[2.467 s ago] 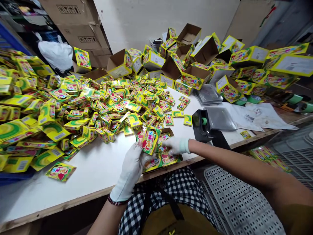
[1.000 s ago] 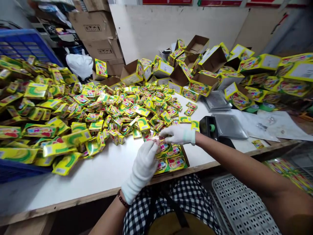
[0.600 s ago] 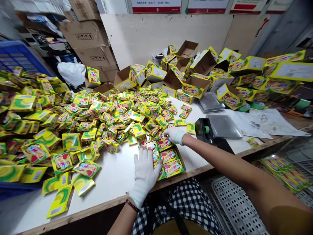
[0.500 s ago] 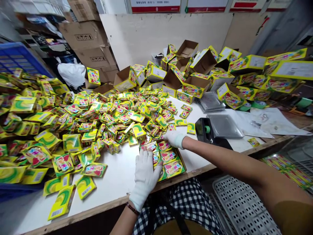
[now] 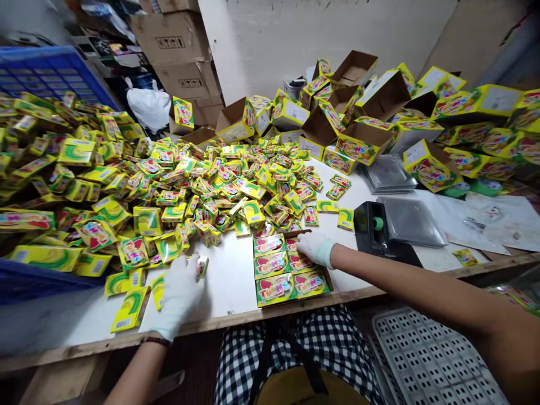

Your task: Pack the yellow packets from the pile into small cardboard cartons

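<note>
My left hand [image 5: 179, 292], in a white glove, is closed on a small yellow-green candy box [image 5: 203, 266] at the table's front left. Other candy boxes [image 5: 130, 309] lie beside and partly under it. In front of me an open display box [image 5: 331, 286] holds rows of candy boxes [image 5: 274, 289] with watermelon pictures, face up. At its back right corner my gloved right hand [image 5: 315, 249] rests with fingers curled over the packs. Whatever those fingers hold, if anything, is hidden under them.
A large heap of candy boxes [image 5: 228, 185] spreads over the table's left and middle, spilling from a blue crate [image 5: 50, 70]. Empty display boxes [image 5: 363, 140] stack at the back. A black tape dispenser [image 5: 371, 228] and clear plastic covers [image 5: 409, 222] sit right of my right hand.
My left hand has moved left from the filled display box to the loose candy boxes and closed on one. My right hand stays at the display box's corner. The view has shifted slightly.
</note>
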`<action>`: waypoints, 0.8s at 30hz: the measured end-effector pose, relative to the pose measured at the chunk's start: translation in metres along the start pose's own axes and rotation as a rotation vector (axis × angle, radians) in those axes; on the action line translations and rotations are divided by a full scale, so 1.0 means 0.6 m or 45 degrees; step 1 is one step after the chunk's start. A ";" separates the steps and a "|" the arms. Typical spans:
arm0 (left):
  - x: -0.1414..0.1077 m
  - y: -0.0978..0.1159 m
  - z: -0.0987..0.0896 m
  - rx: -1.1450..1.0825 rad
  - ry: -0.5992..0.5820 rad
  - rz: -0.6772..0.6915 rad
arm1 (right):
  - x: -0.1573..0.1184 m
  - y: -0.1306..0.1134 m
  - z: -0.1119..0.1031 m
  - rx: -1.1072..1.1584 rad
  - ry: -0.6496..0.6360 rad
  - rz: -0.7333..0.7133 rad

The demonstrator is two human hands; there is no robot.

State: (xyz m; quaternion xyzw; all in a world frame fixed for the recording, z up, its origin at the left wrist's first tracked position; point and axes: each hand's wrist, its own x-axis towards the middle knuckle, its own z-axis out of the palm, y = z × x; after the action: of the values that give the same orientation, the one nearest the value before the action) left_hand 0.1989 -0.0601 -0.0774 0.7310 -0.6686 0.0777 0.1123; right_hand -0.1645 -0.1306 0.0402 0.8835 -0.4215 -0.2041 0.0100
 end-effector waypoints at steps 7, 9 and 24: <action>0.012 -0.069 -0.025 -0.029 -0.264 -0.012 | 0.006 -0.002 0.008 0.075 -0.025 -0.031; 0.015 -0.049 -0.026 -0.119 -0.289 -0.012 | 0.008 0.006 0.006 0.096 -0.017 -0.057; -0.067 0.267 -0.142 -1.200 0.324 0.266 | -0.058 -0.103 -0.048 1.305 0.601 -0.060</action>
State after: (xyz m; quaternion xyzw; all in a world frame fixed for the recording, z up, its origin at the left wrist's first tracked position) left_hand 0.0390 -0.0117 0.0035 0.5145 -0.6816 -0.1336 0.5028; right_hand -0.1275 -0.0692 0.0674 0.8062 -0.4333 0.2298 -0.3308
